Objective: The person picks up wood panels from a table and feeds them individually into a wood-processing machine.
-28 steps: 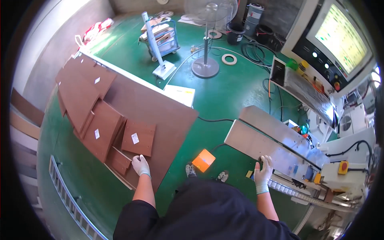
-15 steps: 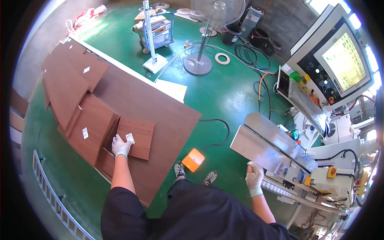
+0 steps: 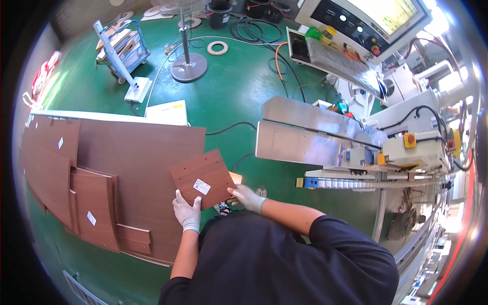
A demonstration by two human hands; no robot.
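Note:
Between my two gloved hands is a small square brown wood panel point(image 3: 212, 173) with a white label and a few drilled holes. It is raised in front of my body, tilted, by the right end of the large brown board point(image 3: 147, 152). My left hand point(image 3: 188, 209) grips its lower left edge, thumb on top beside the label. My right hand point(image 3: 246, 197) holds its lower right corner, with the thumb on top and the fingers partly hidden. Larger labelled brown panels point(image 3: 94, 203) lie stacked on the board to the left.
To the right stands a machine with a metal infeed table point(image 3: 305, 140), a roller rail point(image 3: 345, 184) and a control console point(image 3: 366, 23). A fan base point(image 3: 189, 67), a loaded blue cart point(image 3: 129, 53) and hoses point(image 3: 254, 31) occupy the green floor. An orange box point(image 3: 235, 178) sits partly behind the panel.
The small panel has left the stack and been lifted rightward in my left hand. My right hand has come over from beside the machine and taken hold of it. The view has turned right.

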